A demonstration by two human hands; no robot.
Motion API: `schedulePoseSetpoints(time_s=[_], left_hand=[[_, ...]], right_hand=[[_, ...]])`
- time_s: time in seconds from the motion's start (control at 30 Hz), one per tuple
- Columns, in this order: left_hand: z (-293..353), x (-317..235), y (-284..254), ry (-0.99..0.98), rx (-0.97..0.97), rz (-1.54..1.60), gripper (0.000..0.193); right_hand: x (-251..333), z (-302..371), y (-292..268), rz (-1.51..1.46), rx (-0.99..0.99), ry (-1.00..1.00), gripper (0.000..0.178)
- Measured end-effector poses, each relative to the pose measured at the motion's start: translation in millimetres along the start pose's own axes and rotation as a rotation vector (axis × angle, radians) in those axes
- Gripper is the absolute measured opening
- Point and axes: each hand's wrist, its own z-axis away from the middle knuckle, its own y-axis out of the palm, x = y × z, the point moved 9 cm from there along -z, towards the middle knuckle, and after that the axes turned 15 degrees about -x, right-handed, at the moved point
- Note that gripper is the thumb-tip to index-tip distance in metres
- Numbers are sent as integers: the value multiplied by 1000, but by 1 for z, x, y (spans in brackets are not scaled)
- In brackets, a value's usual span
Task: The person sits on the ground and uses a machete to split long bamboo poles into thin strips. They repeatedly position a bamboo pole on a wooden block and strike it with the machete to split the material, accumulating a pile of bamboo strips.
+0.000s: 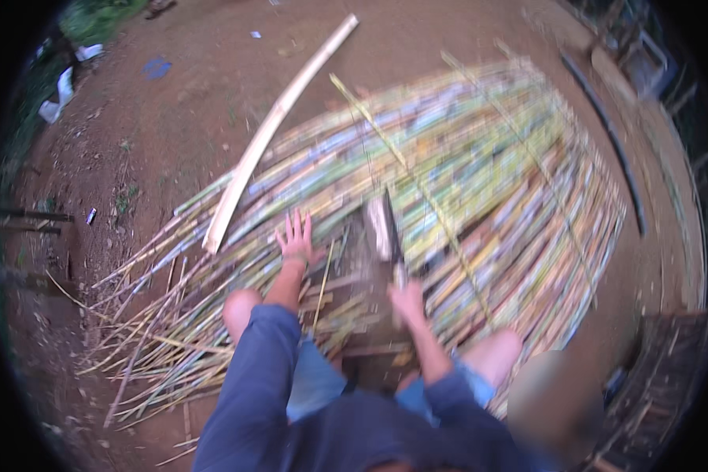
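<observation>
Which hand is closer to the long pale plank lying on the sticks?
The left hand. It lies open on the sticks just right of the pale plank, near its lower end. The right hand is farther right, gripping a blade.

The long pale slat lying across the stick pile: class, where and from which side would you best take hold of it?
Probably at the near lower end of the pale slat, coming from above. That end lies atop the pile of thin sticks, close to the open left hand; the far end reaches away over bare dirt. The right hand already holds a blade.
</observation>
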Motion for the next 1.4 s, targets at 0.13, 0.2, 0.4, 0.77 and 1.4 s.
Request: schedulePoseSetpoints(time_s=[0.13,0.2,0.4,0.77,1.4], left_hand=[[6,14,1,-64,-53,29,119],[6,0,-5,-53,-56,24,119],[8,2,-5,-51,-103,-45,120],[14,-6,7,-40,53,33,116],[6,-24,21,-118,40,3,86]], right_hand=[[36,23,-30,-131,100,105,31],[80,12,-76,-248,17,4,21],[316,-11,-255,-849,-310,-662,12],[24,-38,8,81,94,48,31],[6,-35,-2,159,105,140,20]])
